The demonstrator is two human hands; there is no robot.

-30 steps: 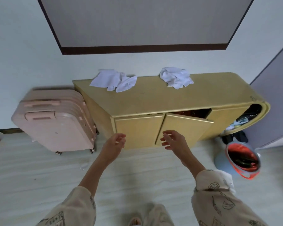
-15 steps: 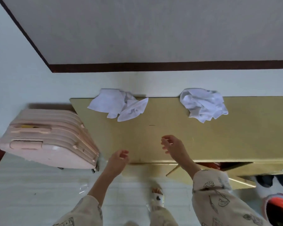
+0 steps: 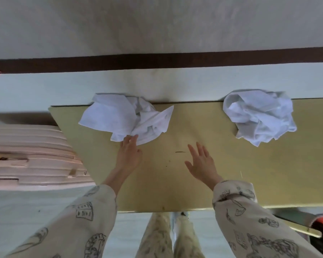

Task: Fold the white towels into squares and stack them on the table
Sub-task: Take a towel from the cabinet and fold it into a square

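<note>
Pale pink ribbed suitcase (image 3: 32, 157) stands just left of the yellow table (image 3: 250, 174), whose flat top is scuffed. Two white towels lie crumpled along its far edge by the wall: the left towel (image 3: 123, 118), the right towel (image 3: 257, 116). The left hand (image 3: 128, 155), fingers straight, touches the left towel's near edge; the right hand (image 3: 201, 164) is spread flat, holding nothing.

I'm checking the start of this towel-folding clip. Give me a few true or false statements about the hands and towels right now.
1. Two crumpled towels lie on the table. True: left towel, right towel.
2. The left hand reaches the left towel's near edge. True.
3. The right hand grips the right towel. False: it is open above bare tabletop.
4. A folded stack is already there. False: none is folded.
</note>
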